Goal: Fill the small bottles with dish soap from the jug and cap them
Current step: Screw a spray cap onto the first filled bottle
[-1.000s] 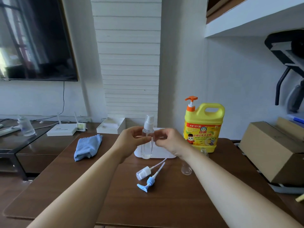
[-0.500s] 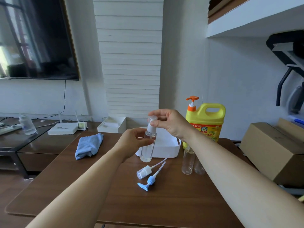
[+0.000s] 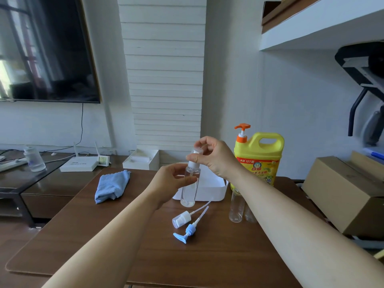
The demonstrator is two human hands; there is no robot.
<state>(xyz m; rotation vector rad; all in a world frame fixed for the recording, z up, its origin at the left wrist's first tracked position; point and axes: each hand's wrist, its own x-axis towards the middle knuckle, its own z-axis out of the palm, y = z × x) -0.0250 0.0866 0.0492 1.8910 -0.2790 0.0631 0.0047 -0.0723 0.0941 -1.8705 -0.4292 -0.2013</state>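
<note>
Looks like the uncapping step: the bottle (image 3: 190, 185) is held over the table (image 3: 145, 256) by the left hand (image 3: 169, 180), fingers curled round it, while its cap (image 3: 195, 156) is pinched by the right hand (image 3: 215, 157). Next, a twist-off is probably needed before the jug (image 3: 259, 161) gets used.

home living room, likely | wall television (image 3: 45, 48) | router (image 3: 79, 165) on low console | wooden table (image 3: 145, 256)
</note>
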